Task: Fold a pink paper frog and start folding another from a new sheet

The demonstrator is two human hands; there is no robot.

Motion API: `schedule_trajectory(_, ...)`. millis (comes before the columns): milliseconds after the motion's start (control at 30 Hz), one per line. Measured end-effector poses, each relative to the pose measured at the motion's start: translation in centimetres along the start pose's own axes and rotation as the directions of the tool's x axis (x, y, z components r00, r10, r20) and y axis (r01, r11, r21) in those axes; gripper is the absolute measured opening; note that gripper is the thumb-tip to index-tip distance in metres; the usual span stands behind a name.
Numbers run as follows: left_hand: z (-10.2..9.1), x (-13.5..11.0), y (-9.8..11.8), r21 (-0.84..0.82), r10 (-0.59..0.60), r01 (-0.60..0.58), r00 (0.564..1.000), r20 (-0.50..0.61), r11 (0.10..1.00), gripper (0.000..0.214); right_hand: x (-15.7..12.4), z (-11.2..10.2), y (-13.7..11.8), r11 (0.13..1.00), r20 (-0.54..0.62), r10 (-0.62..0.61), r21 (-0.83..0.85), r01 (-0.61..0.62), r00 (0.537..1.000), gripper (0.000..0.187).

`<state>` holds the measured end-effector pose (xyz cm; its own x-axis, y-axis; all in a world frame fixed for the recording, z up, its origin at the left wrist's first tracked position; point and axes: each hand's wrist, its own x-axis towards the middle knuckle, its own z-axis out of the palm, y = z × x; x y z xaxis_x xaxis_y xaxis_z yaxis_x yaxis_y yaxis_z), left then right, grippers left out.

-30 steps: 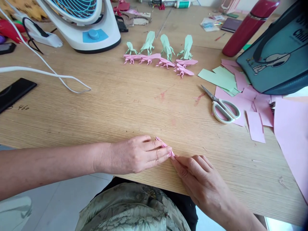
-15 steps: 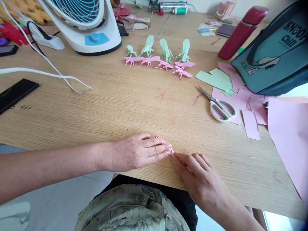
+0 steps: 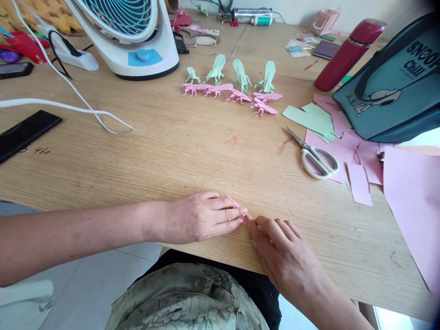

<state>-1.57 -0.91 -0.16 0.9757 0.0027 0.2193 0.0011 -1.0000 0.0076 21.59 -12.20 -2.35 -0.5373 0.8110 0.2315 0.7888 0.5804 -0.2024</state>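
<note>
Left hand [image 3: 202, 219]: palm down, flat on the wooden table [image 3: 172, 151], forearm coming in from the left edge; fingers stretched out and close together, pressing down on the folded pink paper piece [image 3: 236, 205]; no curl, not wrapped around it.
Right hand [image 3: 278, 250]: coming in from lower right, back of hand up, fingers loosely bent; fingertips meeting the left fingertips at the near end of the pink piece; pinching or only touching, cannot tell.
Folded pink paper piece: small, narrow, lying on the table under the left fingertips, mostly hidden; only the far tip and a sliver by the right fingertips showing; close to the table's near edge.
Scissors [image 3: 314, 156]: beyond and right of the pink piece, well apart, white handles, lying on pink paper scraps [image 3: 357, 158].
Green paper scraps [image 3: 311, 118]: just beyond the scissors.
Pink paper sheet [image 3: 412, 201]: far right of the pink piece, at the table edge.
Folded figures: row of green figures [image 3: 237, 73] with pink figures [image 3: 233, 94] in front, far beyond the pink piece.
Fan [image 3: 134, 32]: beyond-left of the pink piece, white base.
White cable [image 3: 85, 110]: left of the pink piece, well apart.
Bag [image 3: 395, 87]: beyond-right, dark teal, red bottle [image 3: 347, 55] beside it.
</note>
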Motion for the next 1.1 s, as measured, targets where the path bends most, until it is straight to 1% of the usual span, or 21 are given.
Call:
schedule_trajectory(133,-0.2,0.1,0.2,-0.033,-0.038,0.037,0.999,-0.020,0.999,0.033,-0.2,-0.4,0.2,0.999,0.002,0.006,0.032,-0.006,1.000,0.050)
schedule_trajectory(267,-0.1,0.1,0.8,0.012,-0.062,0.062,0.998,-0.006,0.998,0.036,-0.6,-0.8,0.4,0.997,0.018,-0.050,0.058,0.049,0.999,0.049)
schedule_trajectory(400,0.2,0.0,0.8,0.050,-0.039,0.039,0.999,0.002,0.998,0.035,-0.7,-0.9,0.5,0.997,0.031,-0.072,0.045,0.071,0.997,0.045)
schedule_trajectory(500,0.1,0.2,0.5,-0.003,-0.029,0.029,0.999,-0.017,1.000,0.035,-0.7,-0.8,0.2,0.998,0.046,-0.063,-0.001,0.063,0.997,0.045)
schedule_trajectory(600,-0.2,0.4,0.3,-0.065,-0.057,0.056,0.998,-0.013,0.996,0.034,-0.8,-0.7,-0.2,0.998,0.052,-0.038,-0.056,0.041,0.998,0.044)
schedule_trajectory(667,-0.2,0.4,0.3,-0.096,-0.079,0.078,0.997,-0.012,0.992,0.034,-0.8,-0.6,-0.3,0.998,0.037,-0.014,-0.062,0.016,0.999,0.043)
schedule_trajectory(733,0.0,0.4,0.3,-0.138,-0.109,0.104,0.994,-0.027,0.985,0.034,-0.8,-0.4,-0.4,0.999,0.007,0.008,-0.031,-0.008,1.000,0.045)
schedule_trajectory(800,0.1,0.5,0.2,-0.201,-0.153,0.137,0.986,-0.069,0.970,0.033,-0.7,-0.3,-0.4,0.999,-0.036,0.025,0.023,-0.024,0.999,0.045)
schedule_trajectory(867,0.3,0.8,0.0,-0.263,-0.237,0.202,0.965,-0.109,0.943,0.030,-0.7,-0.3,-0.4,0.995,-0.069,0.054,0.084,-0.048,0.996,0.044)
schedule_trajectory(900,0.3,1.1,-0.1,-0.278,-0.301,0.261,0.947,-0.109,0.924,0.026,-0.7,-0.3,-0.4,0.992,-0.079,0.073,0.111,-0.064,0.994,0.043)
schedule_trajectory(967,0.4,1.6,-0.3,-0.286,-0.396,0.360,0.915,-0.080,0.888,0.019,-0.6,-0.2,-0.5,0.984,-0.078,0.109,0.148,-0.097,0.991,0.039)
schedule_trajectory(1000,0.4,1.8,-0.5,-0.287,-0.428,0.396,0.902,-0.058,0.872,0.019,-0.5,-0.2,-0.6,0.981,-0.074,0.125,0.157,-0.112,0.989,0.038)
schedule_trajectory(1100,0.6,2.3,-0.7,-0.317,-0.478,0.454,0.878,0.001,0.833,0.020,-0.3,-0.1,-0.8,0.968,-0.084,0.194,0.178,-0.176,0.977,0.035)
